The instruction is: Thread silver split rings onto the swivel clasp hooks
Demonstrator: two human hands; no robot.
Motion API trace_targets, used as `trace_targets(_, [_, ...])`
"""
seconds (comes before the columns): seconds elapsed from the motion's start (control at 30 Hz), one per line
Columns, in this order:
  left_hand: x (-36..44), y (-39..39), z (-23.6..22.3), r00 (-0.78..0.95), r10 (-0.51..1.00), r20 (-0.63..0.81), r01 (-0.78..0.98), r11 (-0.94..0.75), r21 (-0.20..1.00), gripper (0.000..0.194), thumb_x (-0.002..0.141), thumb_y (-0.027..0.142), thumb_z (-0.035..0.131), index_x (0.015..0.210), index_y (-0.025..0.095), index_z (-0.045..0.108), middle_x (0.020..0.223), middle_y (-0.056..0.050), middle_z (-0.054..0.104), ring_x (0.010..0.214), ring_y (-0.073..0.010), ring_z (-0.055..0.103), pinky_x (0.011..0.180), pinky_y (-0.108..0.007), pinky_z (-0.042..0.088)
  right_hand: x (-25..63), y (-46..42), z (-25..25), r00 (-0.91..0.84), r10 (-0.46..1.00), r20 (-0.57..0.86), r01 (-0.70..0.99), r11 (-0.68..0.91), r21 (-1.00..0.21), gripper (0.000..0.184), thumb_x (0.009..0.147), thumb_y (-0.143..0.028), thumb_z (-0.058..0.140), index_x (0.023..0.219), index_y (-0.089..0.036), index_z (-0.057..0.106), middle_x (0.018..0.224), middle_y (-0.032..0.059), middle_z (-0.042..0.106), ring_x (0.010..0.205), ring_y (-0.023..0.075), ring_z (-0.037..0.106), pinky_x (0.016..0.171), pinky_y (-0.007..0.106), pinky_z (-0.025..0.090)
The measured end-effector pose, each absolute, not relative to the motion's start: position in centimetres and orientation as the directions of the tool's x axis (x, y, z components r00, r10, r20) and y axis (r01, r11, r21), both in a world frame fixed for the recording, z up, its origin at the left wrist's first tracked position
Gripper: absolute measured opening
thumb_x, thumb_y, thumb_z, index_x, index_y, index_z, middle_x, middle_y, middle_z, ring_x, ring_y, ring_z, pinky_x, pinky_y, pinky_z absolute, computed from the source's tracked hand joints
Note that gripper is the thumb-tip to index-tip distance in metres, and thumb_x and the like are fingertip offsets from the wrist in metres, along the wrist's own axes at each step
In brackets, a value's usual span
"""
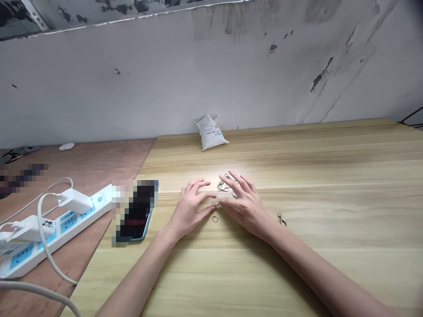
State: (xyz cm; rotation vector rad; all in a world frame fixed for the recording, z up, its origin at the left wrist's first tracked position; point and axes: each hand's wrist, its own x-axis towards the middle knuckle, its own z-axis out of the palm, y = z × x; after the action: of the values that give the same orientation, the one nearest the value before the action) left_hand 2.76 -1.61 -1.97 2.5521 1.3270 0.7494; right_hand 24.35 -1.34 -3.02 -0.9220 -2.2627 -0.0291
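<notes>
My left hand [191, 206] rests over the wooden tabletop with its fingers spread, thumb and index apart. My right hand [247, 203] lies opposite, fingers stretched out and fanned above a small pile of metal clasps and short chains [223, 186], partly covering it. Between the two thumbs is a small metal piece with a ring [214, 204]; both hands are close to it, and whether they touch it is hard to see. Just nearer to me lies a loose metal split ring [215, 219]. A silver swivel clasp [282, 219] lies apart, right of my right wrist.
A phone [140, 213], partly blurred out, lies left of my left hand. Farther left, a white power strip [68, 226] with plugged-in chargers and cables sits on a reddish board. A white labelled packet [211, 132] stands at the back near the wall [158, 83].
</notes>
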Motion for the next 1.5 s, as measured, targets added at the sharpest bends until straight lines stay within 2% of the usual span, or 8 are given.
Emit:
trace_targets(0.17, [2.7, -1.4, -2.0, 0.558, 0.71, 0.43, 0.694, -0.683, 0.227, 0.012, 0.089, 0.029, 0.063, 0.096, 0.03, 0.073, 0.133, -0.005, 0.057, 0.132, -0.0269, 0.042, 0.107, -0.051, 0.036, 24.5, -1.3, -3.1, -0.514, 0.599, 0.614, 0.599, 0.763, -0.243, 0.018, 0.093, -0.022, 0.056, 0.091, -0.028, 0.072, 0.151, 0.0064, 0.04, 0.145, 0.0299, 0.024, 0.111, 0.056, 0.026])
trace_targets(0.47, [3.1, -1.4, -1.7, 0.59, 0.66, 0.465, 0.733, -0.679, 0.033, 0.017, 0.092, 0.028, 0.058, 0.084, 0.024, 0.073, 0.13, -0.007, 0.06, 0.131, -0.0264, 0.046, 0.115, -0.055, 0.028, 24.6, -1.1, -3.0, -0.496, 0.598, 0.629, 0.604, 0.758, -0.245, 0.017, 0.091, -0.02, 0.057, 0.084, -0.026, 0.071, 0.148, 0.0082, 0.045, 0.144, 0.0275, 0.026, 0.111, 0.055, 0.027])
trace_targets(0.6, [3.0, -1.6, -1.6, 0.595, 0.691, 0.411, 0.733, -0.676, 0.076, 0.022, 0.095, 0.029, 0.052, 0.086, 0.024, 0.072, 0.133, -0.006, 0.058, 0.135, -0.0258, 0.042, 0.116, -0.054, 0.026, 24.5, -1.2, -3.0, -0.461, 0.613, 0.642, 0.617, 0.741, -0.265, 0.017, 0.092, -0.024, 0.058, 0.084, -0.027, 0.073, 0.145, 0.0092, 0.048, 0.142, 0.0282, 0.031, 0.11, 0.055, 0.03])
trace_targets(0.77, [2.6, -1.5, -1.8, 0.603, 0.712, 0.36, 0.704, -0.687, 0.18, 0.022, 0.089, 0.037, 0.061, 0.109, 0.029, 0.069, 0.139, -0.007, 0.052, 0.137, -0.0276, 0.038, 0.114, -0.055, 0.028, 24.3, -1.3, -2.8, -0.444, 0.633, 0.634, 0.614, 0.73, -0.299, 0.018, 0.092, -0.025, 0.058, 0.088, -0.028, 0.075, 0.142, 0.0105, 0.05, 0.139, 0.0292, 0.035, 0.107, 0.054, 0.034])
trace_targets(0.97, [2.5, -1.3, -2.0, 0.593, 0.69, 0.415, 0.683, -0.704, 0.194, 0.012, 0.089, 0.031, 0.063, 0.094, 0.028, 0.073, 0.136, -0.006, 0.055, 0.136, -0.0279, 0.039, 0.112, -0.054, 0.031, 24.4, -1.4, -2.5, -0.44, 0.654, 0.615, 0.615, 0.719, -0.324, 0.018, 0.091, -0.025, 0.058, 0.085, -0.028, 0.075, 0.141, 0.0086, 0.051, 0.137, 0.0295, 0.038, 0.105, 0.053, 0.037])
trace_targets(1.17, [2.1, -1.2, -1.6, 0.59, 0.718, 0.369, 0.674, -0.69, 0.264, 0.01, 0.082, 0.037, 0.071, 0.083, 0.027, 0.074, 0.137, -0.004, 0.054, 0.136, -0.0295, 0.037, 0.11, -0.053, 0.033, 24.5, -1.4, -2.4, -0.458, 0.667, 0.587, 0.61, 0.716, -0.338, 0.017, 0.09, -0.026, 0.059, 0.085, -0.028, 0.075, 0.14, 0.008, 0.052, 0.136, 0.0297, 0.039, 0.103, 0.053, 0.038])
trace_targets(1.33, [2.2, -1.2, -1.7, 0.582, 0.722, 0.374, 0.699, -0.679, 0.224, 0.019, 0.083, 0.042, 0.068, 0.076, 0.025, 0.072, 0.137, -0.005, 0.054, 0.136, -0.03, 0.038, 0.111, -0.057, 0.029, 24.3, -1.5, -2.4, -0.475, 0.652, 0.591, 0.589, 0.734, -0.337, 0.017, 0.09, -0.025, 0.059, 0.083, -0.027, 0.074, 0.14, 0.0077, 0.051, 0.137, 0.0293, 0.036, 0.106, 0.053, 0.036])
trace_targets(1.5, [2.4, -1.3, -1.6, 0.609, 0.667, 0.43, 0.698, -0.708, 0.11, 0.025, 0.09, 0.034, 0.061, 0.07, 0.023, 0.071, 0.135, -0.005, 0.056, 0.135, -0.0276, 0.041, 0.114, -0.056, 0.027, 24.1, -1.5, -2.4, -0.486, 0.644, 0.59, 0.559, 0.749, -0.356, 0.018, 0.091, -0.024, 0.057, 0.085, -0.027, 0.074, 0.139, 0.0076, 0.052, 0.138, 0.0281, 0.035, 0.108, 0.053, 0.034])
